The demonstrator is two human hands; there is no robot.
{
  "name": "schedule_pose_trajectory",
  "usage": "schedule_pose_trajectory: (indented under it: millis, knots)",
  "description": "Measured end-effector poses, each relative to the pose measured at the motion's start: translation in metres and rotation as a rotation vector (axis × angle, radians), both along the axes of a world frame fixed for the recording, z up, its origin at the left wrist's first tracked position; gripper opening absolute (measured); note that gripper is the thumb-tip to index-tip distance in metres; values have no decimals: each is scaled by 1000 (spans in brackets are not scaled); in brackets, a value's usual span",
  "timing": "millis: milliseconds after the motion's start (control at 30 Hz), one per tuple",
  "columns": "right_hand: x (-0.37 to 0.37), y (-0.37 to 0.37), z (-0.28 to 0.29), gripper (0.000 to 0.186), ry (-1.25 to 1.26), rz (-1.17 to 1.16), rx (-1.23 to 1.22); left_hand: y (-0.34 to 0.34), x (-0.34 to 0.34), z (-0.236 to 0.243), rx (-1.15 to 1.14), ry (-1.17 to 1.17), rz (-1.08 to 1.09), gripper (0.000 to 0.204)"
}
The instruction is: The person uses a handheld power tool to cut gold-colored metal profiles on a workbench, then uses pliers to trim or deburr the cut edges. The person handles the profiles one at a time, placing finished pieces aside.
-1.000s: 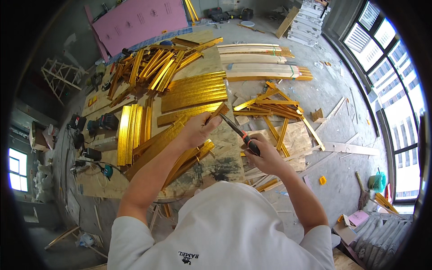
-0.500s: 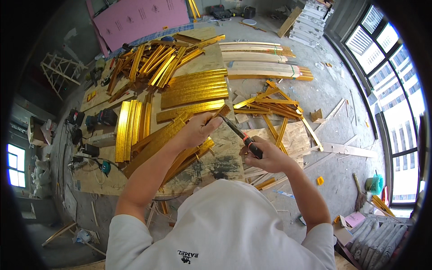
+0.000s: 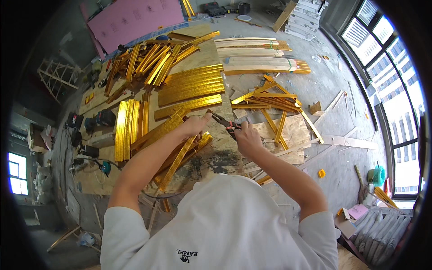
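Observation:
My left hand (image 3: 196, 124) is closed around a narrow gold patterned trim strip (image 3: 178, 163), whose length slants down toward my body. In my right hand (image 3: 249, 137) is a pair of pliers (image 3: 228, 125) with black and red handles, which look spread apart. The jaws of the pliers reach to my left fingertips, where the end of the strip is mostly hidden. Under my left forearm lie more gold strips (image 3: 155, 136) on the plywood table (image 3: 213, 155). Just beyond my hands are flat gold panels (image 3: 191, 85) laid side by side.
A heap of gold strips (image 3: 153, 60) covers the table's far left. Power tools (image 3: 105, 118) stand at its left edge. To the right, loose gold strips (image 3: 274, 99) cross over each other, with bundled pale boards (image 3: 256, 65) behind. Wooden offcuts (image 3: 348, 142) lie on the floor.
The pliers have turned more level, and their handles have spread. My right hand has shifted left and slightly up. The strip in my left hand now shows slanting down toward my body.

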State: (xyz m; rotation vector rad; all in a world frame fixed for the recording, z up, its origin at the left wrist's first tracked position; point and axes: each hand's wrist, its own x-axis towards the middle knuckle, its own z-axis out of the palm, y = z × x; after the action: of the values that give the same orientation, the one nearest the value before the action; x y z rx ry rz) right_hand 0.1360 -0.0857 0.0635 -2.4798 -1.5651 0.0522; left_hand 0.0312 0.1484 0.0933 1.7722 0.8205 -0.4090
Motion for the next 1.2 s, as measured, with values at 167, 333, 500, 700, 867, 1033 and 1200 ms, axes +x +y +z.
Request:
schedule_pose_trajectory:
  millis: [167,333,500,700,867,1033,1200]
  knots:
    - [-12,1,35,22,-60,-25,425,15,-11,43,76,-140,80,67]
    - [-11,-33,30,25,703,-22,384,10,-48,59,-208,-488,109,46]
    - [-10,-40,43,25,775,72,325,-25,-58,59,-328,-548,120,54]
    - [-13,-37,50,22,721,56,229,-35,-57,69,-392,-508,113,63]
    - [-13,-35,47,22,623,51,256,-37,-55,69,-368,-522,116,62]
    - [-14,-34,50,24,592,-3,210,-40,-55,70,-347,-532,127,63]
    - [-10,-42,60,25,601,79,251,-44,-54,80,-273,-542,109,65]
